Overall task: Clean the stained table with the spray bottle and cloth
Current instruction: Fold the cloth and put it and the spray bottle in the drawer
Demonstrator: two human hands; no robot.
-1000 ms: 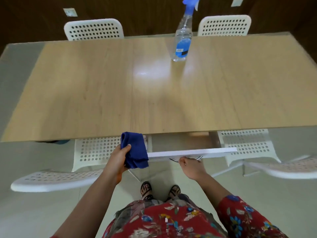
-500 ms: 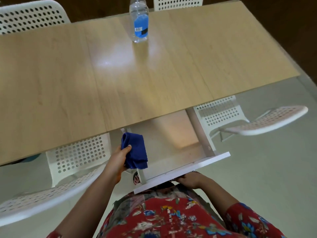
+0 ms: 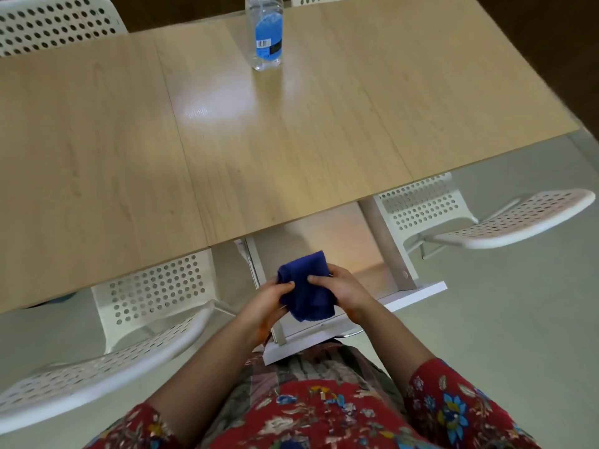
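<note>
A folded dark blue cloth (image 3: 308, 286) hangs above the pulled-out white drawer (image 3: 418, 294) under the table's near edge. My left hand (image 3: 267, 303) grips its left side and my right hand (image 3: 342, 288) grips its right side, thumbs on top. The light wooden table (image 3: 227, 140) spreads out in front of me. A clear spray bottle (image 3: 264, 34) with a blue label stands upright at the far middle of the table; its top is cut off by the frame.
White perforated chairs stand around the table: one at the near left (image 3: 129, 325), one at the near right (image 3: 486, 222), one at the far left (image 3: 58, 24). The drawer sticks out toward my body.
My right hand has left the drawer front and taken hold of the cloth beside my left hand. The drawer has been pulled out further since the earliest frame.
</note>
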